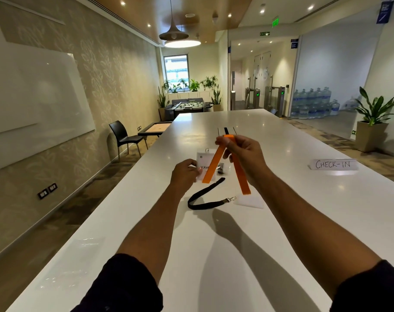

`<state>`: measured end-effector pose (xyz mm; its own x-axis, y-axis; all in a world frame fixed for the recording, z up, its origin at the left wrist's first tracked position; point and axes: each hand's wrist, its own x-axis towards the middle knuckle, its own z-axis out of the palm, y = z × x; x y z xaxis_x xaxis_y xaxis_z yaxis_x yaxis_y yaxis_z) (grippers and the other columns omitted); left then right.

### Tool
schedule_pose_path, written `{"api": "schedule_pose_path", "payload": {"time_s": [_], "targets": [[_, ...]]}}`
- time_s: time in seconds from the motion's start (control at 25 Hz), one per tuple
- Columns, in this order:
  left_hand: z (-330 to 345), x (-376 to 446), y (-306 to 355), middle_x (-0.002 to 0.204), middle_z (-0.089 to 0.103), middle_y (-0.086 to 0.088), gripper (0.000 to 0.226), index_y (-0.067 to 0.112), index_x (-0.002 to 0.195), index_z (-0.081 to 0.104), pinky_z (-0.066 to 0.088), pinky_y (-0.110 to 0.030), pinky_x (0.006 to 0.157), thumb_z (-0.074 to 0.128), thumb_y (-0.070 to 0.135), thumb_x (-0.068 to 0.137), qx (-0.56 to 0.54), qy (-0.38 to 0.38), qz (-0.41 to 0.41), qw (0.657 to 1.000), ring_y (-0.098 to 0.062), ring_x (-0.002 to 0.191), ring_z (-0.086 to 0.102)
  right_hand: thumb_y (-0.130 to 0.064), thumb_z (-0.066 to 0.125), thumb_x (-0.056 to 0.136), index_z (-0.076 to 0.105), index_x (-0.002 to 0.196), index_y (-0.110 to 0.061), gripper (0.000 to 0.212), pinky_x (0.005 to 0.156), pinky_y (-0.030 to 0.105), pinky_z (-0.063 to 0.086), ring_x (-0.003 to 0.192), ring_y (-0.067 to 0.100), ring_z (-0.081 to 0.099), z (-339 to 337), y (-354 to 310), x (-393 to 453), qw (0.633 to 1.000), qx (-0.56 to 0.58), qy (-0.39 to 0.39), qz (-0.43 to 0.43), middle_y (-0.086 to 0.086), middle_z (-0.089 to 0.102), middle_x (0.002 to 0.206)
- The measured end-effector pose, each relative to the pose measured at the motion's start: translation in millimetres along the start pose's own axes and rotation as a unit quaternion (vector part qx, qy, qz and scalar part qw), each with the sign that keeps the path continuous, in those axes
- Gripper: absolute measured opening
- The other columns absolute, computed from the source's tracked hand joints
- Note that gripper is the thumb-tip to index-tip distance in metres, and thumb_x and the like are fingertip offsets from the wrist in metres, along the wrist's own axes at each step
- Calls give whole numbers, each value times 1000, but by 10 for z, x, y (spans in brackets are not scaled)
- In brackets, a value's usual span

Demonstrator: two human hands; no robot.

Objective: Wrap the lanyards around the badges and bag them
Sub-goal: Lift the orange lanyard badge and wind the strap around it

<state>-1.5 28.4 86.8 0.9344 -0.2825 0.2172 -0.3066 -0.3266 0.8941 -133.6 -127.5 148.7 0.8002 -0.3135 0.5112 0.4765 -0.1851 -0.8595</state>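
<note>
While the right hand (245,156) is raised above the long white table (304,210), its thumb and fingers pinch the fold of an orange lanyard (214,165) at the top, so that the two orange straps hang down and spread apart in an inverted V. The left strap ends in front of a white badge (203,162); the right strap ends lower, just above a second, clear badge holder (250,202) lying flat on the table.

The left hand (184,172) holds the left edge of the white badge, its fingers curled round it and the thumb on the front. This badge is lifted and tilted toward the camera, with a small metal ring at its top and printed letters partly hidden behind the orange strap. A small dark clip (220,169) shows just right of the badge, between the two straps.

Nearer the person, a black lanyard (205,197) lies on the table in a loose loop, its metal clasp at the right end touching the clear badge holder.

Clear plastic bags (63,273) lie flat at the near left of the table, hard to make out. To the right, well apart from the hands, a white paper sign (333,164) reads "CHECK-IN". Both forearms reach out from dark sleeves (128,287).
</note>
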Motion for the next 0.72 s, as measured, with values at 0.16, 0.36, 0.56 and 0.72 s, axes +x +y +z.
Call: {"api": "schedule_pose_path", "payload": {"time_s": [0.16, 0.36, 0.56, 0.72], "targets": [[141, -204, -215, 104, 73, -6, 5, 21, 95, 68, 61, -43, 86, 70, 17, 93, -5, -47, -31, 998, -28, 95, 71, -22, 57, 104, 72, 117, -16, 22, 64, 20, 54, 76, 11, 70, -40, -51, 272, 998, -56, 20, 18, 0, 78, 103], [135, -382, -345, 100, 73, -6, 9, 15, 103, 68, 61, -26, 67, 69, 14, 94, -66, -157, -51, 984, -19, 86, 72, -17, 49, 107, 66, 126, -11, 26, 57, 12, 50, 84, 11, 70, -123, 26, 515, 993, -83, 64, 53, 4, 75, 107], [4, -500, -395, 84, 71, 1, 16, 14, 107, 68, 45, -20, 56, 71, 19, 92, -55, -256, -70, 963, -9, 68, 66, -5, 43, 106, 61, 132, -5, 31, 69, 19, 52, 89, 12, 65, -269, 168, 575, 988, -104, 83, 79, 9, 70, 109], [-83, -480, -357, 82, 67, -5, 18, 11, 109, 66, 44, -24, 61, 69, 7, 91, -75, -334, -92, 935, -14, 68, 60, -1, 40, 105, 59, 128, -2, 30, 60, 18, 45, 80, 12, 60, -346, 402, 453, 979, -151, 52, 124, 17, 66, 112]]}}
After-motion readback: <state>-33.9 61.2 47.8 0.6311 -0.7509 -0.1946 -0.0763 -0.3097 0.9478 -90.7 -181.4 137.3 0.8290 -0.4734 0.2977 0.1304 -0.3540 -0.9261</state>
